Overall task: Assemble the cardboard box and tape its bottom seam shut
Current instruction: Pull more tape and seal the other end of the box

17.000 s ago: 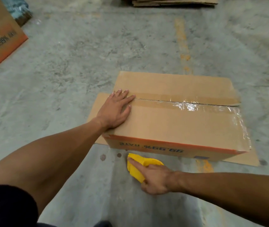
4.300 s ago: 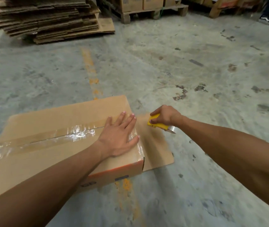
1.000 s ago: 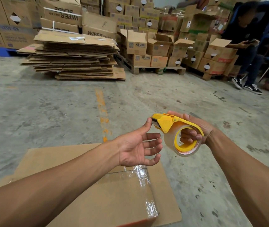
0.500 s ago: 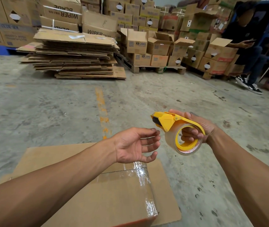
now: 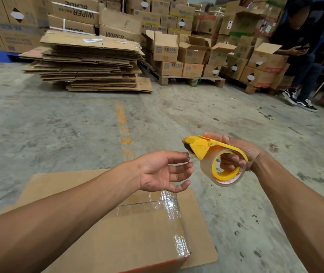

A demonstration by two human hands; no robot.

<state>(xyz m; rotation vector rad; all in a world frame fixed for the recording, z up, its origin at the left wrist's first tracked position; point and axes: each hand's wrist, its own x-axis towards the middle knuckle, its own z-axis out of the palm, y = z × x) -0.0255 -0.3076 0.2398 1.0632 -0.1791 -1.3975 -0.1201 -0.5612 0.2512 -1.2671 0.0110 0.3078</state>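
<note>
You are holding the tape dispenser (image 5: 215, 154) in your right hand (image 5: 240, 152); your left hand (image 5: 163, 170), grip wide and empty, is hovering above the taped box (image 5: 137, 233) on the floor. Be locating the loose tape end near the cutter.

"KB-2041" on open carton (image 5: 167, 48), "WIPER" on stacked carton (image 5: 120, 33)

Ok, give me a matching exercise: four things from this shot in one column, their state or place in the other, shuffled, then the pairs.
Things:
1. left hand
2. right hand
3. cardboard box
4. flattened cardboard stack

States or places:
A. on the floor near the pallets, far side
B. open, empty, held above the box
C. gripping the yellow tape dispenser
D. clear tape along its seam and over its edge

Pairs: 1-B, 2-C, 3-D, 4-A
</note>
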